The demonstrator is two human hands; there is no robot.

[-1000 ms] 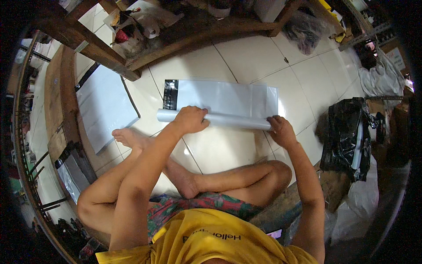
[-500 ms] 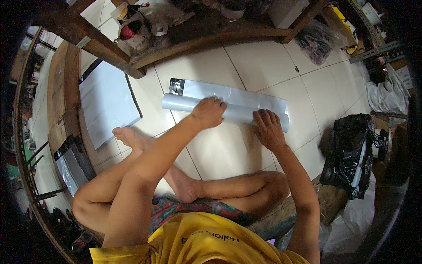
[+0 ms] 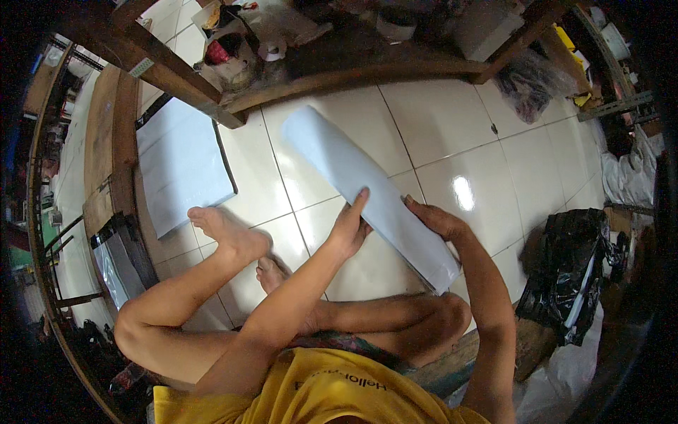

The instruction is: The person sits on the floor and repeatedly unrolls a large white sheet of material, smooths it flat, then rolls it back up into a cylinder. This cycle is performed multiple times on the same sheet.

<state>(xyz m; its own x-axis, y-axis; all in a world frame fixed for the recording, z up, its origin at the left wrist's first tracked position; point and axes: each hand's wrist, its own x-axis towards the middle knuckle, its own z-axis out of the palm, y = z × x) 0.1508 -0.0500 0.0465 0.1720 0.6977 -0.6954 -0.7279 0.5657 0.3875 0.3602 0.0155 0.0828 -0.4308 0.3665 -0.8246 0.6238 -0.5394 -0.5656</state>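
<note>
A long flattened roll of pale white-blue plastic sheet (image 3: 367, 191) is raised above the tiled floor, slanting from far left to near right. My left hand (image 3: 351, 222) grips its near left edge, thumb lying on top and fingers curled beneath. At the opposite long edge, my right hand (image 3: 434, 218) holds the roll with the thumb on it; its other fingers are partly hidden. Another white plastic sheet with a dark border (image 3: 185, 166) lies flat on the floor at the left, close to my foot.
A wooden shelf beam (image 3: 360, 83) crosses the far side. To the right sit a black plastic bag (image 3: 568, 261) and white sacks (image 3: 628, 162). A wooden plank (image 3: 109, 155) and a grey-black plastic packet (image 3: 120, 258) are at the left. White floor tiles (image 3: 466, 152) lie between.
The roll was lying across the floor with a flap unrolled under both hands. Now it is fully rolled, lifted and turned, and both hands have shifted to grip its sides.
</note>
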